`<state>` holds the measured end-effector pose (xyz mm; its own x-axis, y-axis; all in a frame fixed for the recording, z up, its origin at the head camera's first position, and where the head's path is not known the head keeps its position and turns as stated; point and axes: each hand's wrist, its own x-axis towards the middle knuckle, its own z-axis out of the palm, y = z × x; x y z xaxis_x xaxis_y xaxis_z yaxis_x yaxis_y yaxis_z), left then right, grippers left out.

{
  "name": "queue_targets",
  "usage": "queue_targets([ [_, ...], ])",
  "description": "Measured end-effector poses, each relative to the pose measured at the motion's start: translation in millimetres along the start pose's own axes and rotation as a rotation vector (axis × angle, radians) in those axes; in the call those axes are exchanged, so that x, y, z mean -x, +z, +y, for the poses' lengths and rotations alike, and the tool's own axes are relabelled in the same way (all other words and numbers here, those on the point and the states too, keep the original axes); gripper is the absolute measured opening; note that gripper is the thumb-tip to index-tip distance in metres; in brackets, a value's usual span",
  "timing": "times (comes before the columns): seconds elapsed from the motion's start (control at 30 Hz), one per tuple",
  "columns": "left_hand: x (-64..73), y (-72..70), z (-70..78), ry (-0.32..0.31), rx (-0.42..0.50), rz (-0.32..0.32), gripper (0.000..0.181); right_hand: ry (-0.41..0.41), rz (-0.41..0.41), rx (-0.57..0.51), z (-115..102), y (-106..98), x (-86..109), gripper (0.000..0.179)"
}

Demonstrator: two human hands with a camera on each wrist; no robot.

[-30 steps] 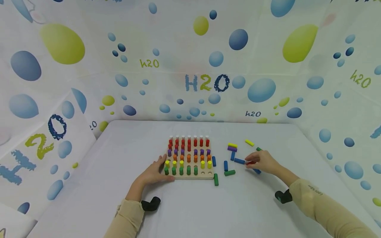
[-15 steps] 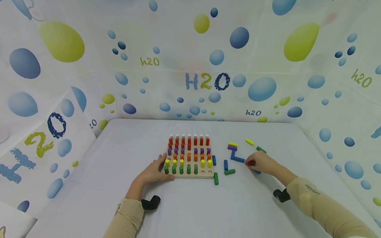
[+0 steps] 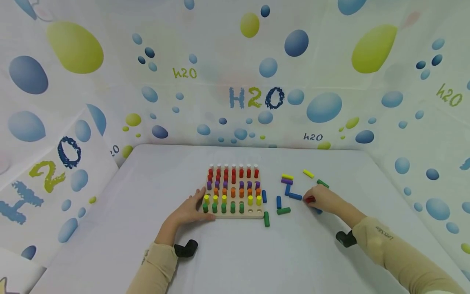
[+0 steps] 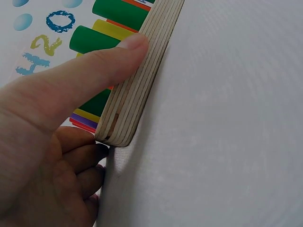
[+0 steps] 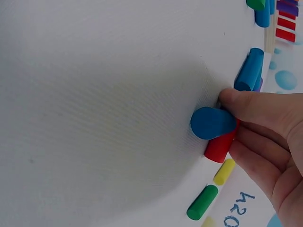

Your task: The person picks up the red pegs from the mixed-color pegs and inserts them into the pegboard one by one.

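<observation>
At the left of the wooden pegboard [image 3: 238, 217], my left hand [image 3: 189, 209] grips the near corner. Its thumb presses the front edge [image 4: 142, 82] of the board in the left wrist view, and the other fingers bend by the left side. Upright pegs stand on the board in coloured rows; a few holes show at the front right. My right hand [image 3: 324, 199] is low over the table to the right, pinching a red peg [image 5: 218, 149] partly hidden by the fingers. Just in front of that peg, a blue peg [image 5: 206, 123] shows end-on in the right wrist view.
Loose pegs lie between board and right hand: several blue ones, such as a blue peg [image 3: 278, 202], a green peg [image 3: 283, 211], and a purple peg [image 3: 287, 181] beside a yellow peg [image 3: 287, 177]. Another green peg [image 3: 267, 219] lies near the board's front right corner.
My right fingers have drawn in around the red peg, and the hand has shifted slightly, uncovering more of the green peg behind it. The left hand stays on the board. The head view has tilted a little.
</observation>
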<state>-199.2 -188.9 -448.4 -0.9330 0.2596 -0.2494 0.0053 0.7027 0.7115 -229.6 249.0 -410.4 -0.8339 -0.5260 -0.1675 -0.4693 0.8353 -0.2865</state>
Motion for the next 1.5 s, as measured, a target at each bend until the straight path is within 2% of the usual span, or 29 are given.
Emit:
queue_targets([
  [0.23,-1.6,0.0,-1.8,0.012,-0.001,-0.001,0.113,-0.017,0.008,0.024,-1,-1,-1.3,0.015],
  [0.47,-1.4,0.6,-1.7,0.01,-0.006,0.002,0.113,0.035,-0.001,0.053,-1,0,1.1,0.017],
  [0.7,-0.8,0.8,-2.0,0.009,-0.009,0.003,0.113,0.002,0.03,0.033,1,0,2.9,0.015],
  [0.9,0.7,0.9,-1.2,0.0,-0.011,0.001,0.114,-0.015,0.109,-0.131,6,3,5.5,0.017],
  [1.2,-0.2,0.7,-0.7,0.005,-0.006,0.005,0.113,0.086,0.168,-0.423,17,7,12.2,0.024],
  [1.5,-0.5,0.4,-0.9,0.005,-0.015,0.006,0.112,0.183,0.214,-0.642,31,10,19.6,0.036],
])
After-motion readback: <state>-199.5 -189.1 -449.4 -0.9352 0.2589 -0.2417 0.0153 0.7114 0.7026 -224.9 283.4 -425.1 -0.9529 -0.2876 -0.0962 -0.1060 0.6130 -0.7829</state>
